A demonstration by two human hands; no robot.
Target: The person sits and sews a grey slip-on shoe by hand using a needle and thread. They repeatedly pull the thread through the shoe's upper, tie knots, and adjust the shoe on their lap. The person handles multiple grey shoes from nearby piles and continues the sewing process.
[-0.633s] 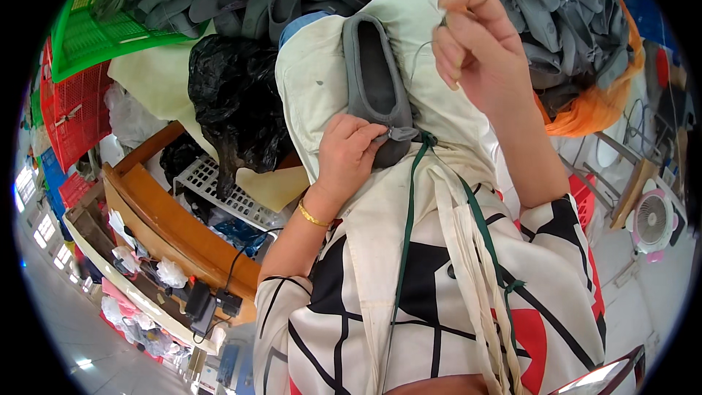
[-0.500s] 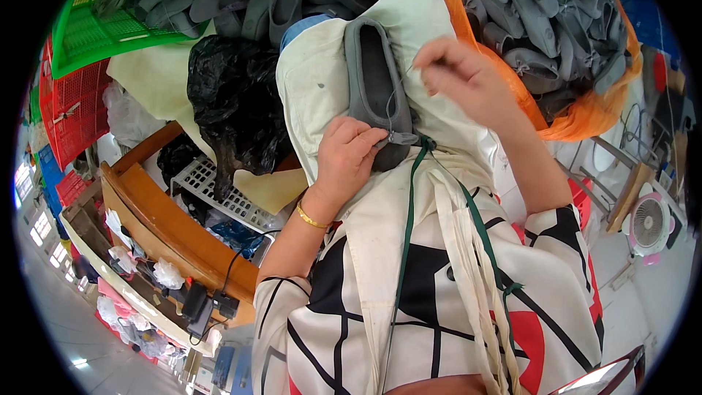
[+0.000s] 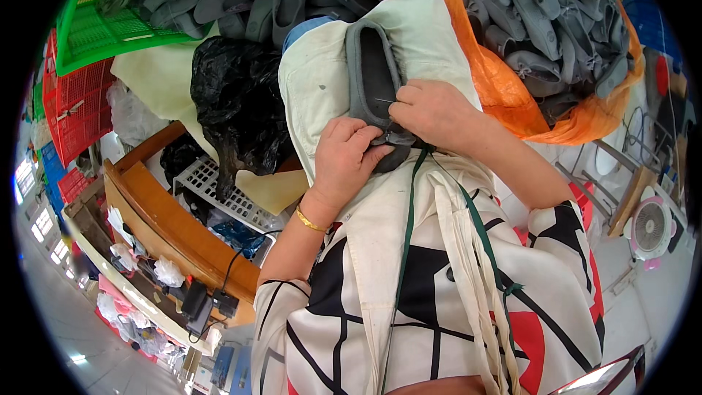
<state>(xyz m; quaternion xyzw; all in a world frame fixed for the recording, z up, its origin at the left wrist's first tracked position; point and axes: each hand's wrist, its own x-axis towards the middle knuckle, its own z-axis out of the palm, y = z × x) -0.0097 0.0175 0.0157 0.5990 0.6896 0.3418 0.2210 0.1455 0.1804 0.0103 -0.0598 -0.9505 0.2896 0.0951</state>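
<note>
A grey slipper-like shoe (image 3: 356,80) lies on the cream cloth on my lap, its opening facing up and its toe towards me. At the toe end, my left hand (image 3: 345,155) pinches a small grey bow (image 3: 395,137) against the shoe. My right hand (image 3: 437,113) is closed at the right rim of the opening. From its fingertips a thin, light needle (image 3: 383,99) sticks out over the shoe's inside. Part of the bow and the right fingertips' grip are hidden.
Many grey shoes (image 3: 289,11) are heaped beyond my lap beside a green basket (image 3: 95,36). An orange sack (image 3: 504,110) at the right holds more. A black plastic bag (image 3: 238,95), a white crate (image 3: 219,186) and a wooden drawer (image 3: 164,205) stand left. A fan (image 3: 651,227) is far right.
My right hand has come down and left from above the cloth to the shoe's rim beside my left hand. The left hand stays at the bow.
</note>
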